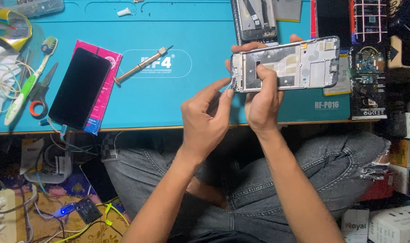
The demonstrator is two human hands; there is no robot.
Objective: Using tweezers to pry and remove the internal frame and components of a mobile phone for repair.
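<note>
phone repair bench | blue work mat [169, 103] | screwdriver [142, 65] | circuit boards [368, 63]

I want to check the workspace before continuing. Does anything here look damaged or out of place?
The silver phone frame in both hands is stripped open, its inner side bare. The black screen panel lies tilted across a pink packet.

Single head cam, looks steeply down, close over blue mat [169, 99] edge and lap.

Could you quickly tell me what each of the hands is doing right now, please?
Left hand: fingertips pinching at the left end of the phone frame.
Right hand: closed on the phone frame, thumb pressed on its inner face.
</note>
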